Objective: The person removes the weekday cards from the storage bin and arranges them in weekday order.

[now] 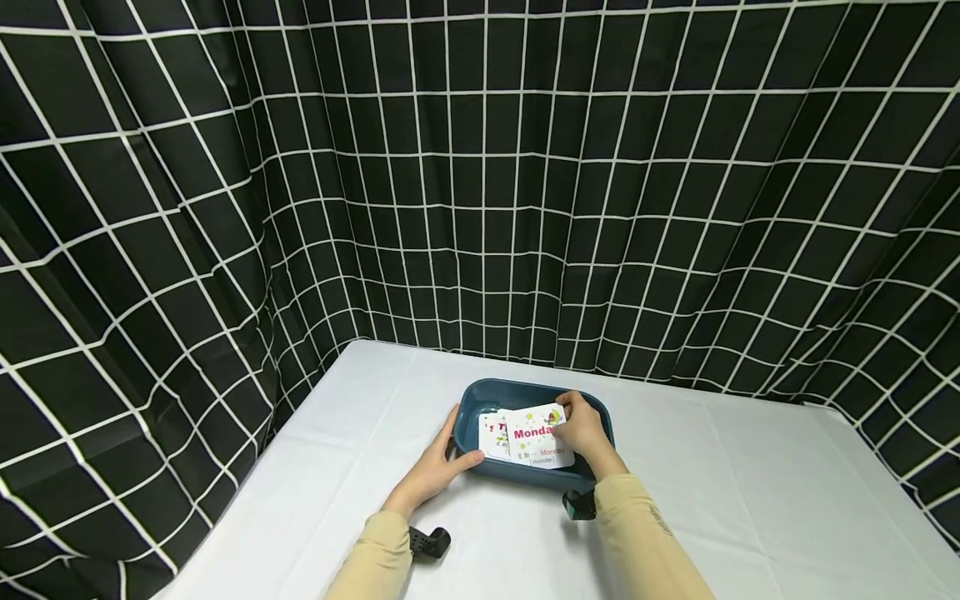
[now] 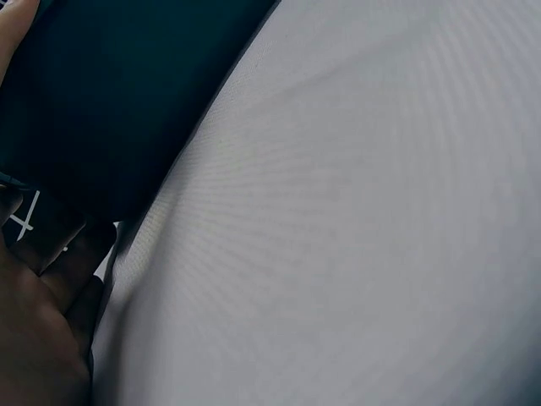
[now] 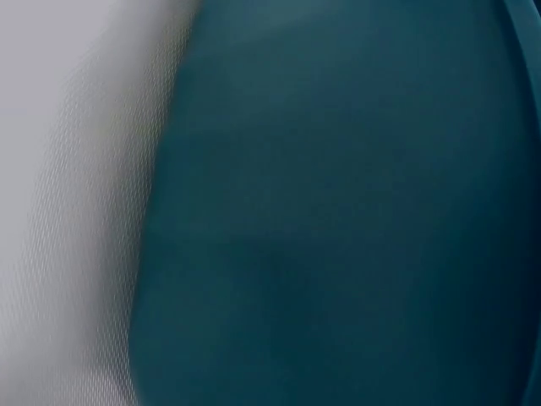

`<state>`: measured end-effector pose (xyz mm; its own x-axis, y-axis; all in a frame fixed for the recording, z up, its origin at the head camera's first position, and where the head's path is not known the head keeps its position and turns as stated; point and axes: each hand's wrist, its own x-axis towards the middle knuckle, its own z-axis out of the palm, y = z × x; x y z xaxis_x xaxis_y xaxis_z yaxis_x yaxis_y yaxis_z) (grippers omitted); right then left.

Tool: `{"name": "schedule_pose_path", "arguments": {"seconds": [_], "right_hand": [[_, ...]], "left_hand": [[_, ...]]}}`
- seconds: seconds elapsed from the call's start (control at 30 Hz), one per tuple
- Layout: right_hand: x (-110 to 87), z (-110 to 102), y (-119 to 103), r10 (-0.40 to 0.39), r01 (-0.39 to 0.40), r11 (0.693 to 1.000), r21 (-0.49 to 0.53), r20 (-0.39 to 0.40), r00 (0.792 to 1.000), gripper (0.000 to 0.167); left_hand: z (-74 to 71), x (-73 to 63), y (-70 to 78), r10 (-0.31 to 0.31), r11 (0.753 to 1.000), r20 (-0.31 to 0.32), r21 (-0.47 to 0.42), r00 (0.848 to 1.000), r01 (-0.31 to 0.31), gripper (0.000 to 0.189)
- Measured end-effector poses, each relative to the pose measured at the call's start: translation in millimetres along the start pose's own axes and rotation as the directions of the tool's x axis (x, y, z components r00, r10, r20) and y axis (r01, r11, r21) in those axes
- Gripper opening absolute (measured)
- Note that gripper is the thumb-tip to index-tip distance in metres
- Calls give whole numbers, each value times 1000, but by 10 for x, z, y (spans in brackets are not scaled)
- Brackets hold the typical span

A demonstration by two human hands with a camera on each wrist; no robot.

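Observation:
A dark blue plastic bin (image 1: 517,477) stands on the white-covered table; its outer wall (image 3: 321,203) fills most of the right wrist view. My left hand (image 1: 435,467) holds the bin's left end, fingers along the outside and thumb at the front rim. In the left wrist view, that hand's fingers spread beside the bin's end wall (image 2: 110,101). My right hand (image 1: 583,427) pinches a white flash card printed "Monday" (image 1: 534,446) by its right edge, thumb over the face. Behind it, other white cards with red letters (image 1: 491,433) lie in the bin, partly covered.
A white cloth covers the table (image 1: 750,500) around the bin. Black curtains with a white grid (image 1: 517,183) hang behind the table and along both sides. Small dark wrist devices (image 1: 431,542) sit on both wrists, just in front of the bin.

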<state>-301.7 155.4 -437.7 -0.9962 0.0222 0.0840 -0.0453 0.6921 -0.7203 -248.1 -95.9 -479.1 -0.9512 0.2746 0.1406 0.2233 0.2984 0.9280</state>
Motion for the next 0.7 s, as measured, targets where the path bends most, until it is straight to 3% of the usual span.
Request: {"name": "schedule_pose_path", "arguments": {"seconds": [0.23,0.37,0.5,0.7], "right_hand": [[-40,-117,104,1,-4,993,114,25,1000,47],[-74,-205,150,-1,-6,976,218,31,1000,47],[-97,-288,175,13,-27,943,332,47,999,47],[-120,-407,225,70,-94,889,447,70,995,51]], "left_hand": [[14,13,-41,6,1000,-1,-14,1000,-6,88],[35,72,-193,7,1000,-19,0,1000,-7,89],[46,132,-342,5,1000,-27,9,1000,-4,89],[42,155,-391,2,1000,-22,-8,1000,-2,89]]}}
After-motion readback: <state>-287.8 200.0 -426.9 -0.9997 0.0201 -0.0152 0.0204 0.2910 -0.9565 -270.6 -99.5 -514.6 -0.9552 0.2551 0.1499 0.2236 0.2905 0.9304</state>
